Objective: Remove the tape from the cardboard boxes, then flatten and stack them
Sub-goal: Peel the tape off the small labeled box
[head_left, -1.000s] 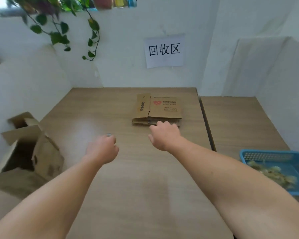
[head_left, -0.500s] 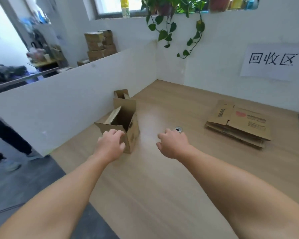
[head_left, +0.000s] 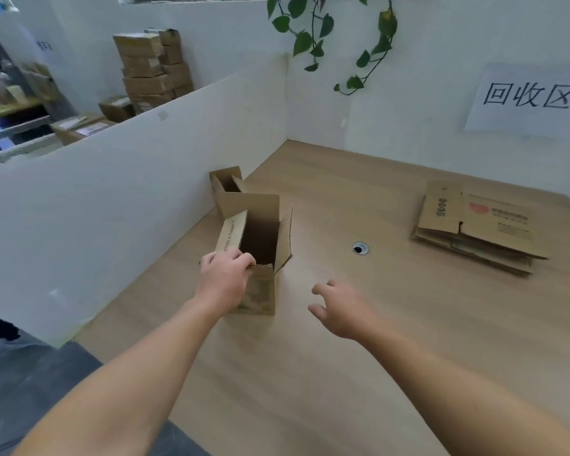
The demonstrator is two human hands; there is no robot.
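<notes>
An open brown cardboard box [head_left: 263, 245] stands upright on the wooden table [head_left: 359, 357] near the left partition, its top flaps raised. My left hand [head_left: 226, 278] grips the box's near top edge, fingers curled over the rim. My right hand [head_left: 341, 307] hovers above the table to the right of the box, fingers spread and holding nothing. A second, smaller open box [head_left: 226, 182] sits just behind the first, against the partition. A stack of flattened boxes [head_left: 474, 228] lies at the right, near the back wall.
A white partition [head_left: 128, 199] bounds the table's left side. A round cable hole [head_left: 360, 248] sits mid-table. A paper sign [head_left: 527, 97] and a hanging plant [head_left: 326, 37] are on the back wall. More stacked boxes [head_left: 152, 67] stand beyond the partition.
The view swung left from the flattened stack to the open box. My left hand reached forward and took hold of the box's rim. My right hand opened its fingers.
</notes>
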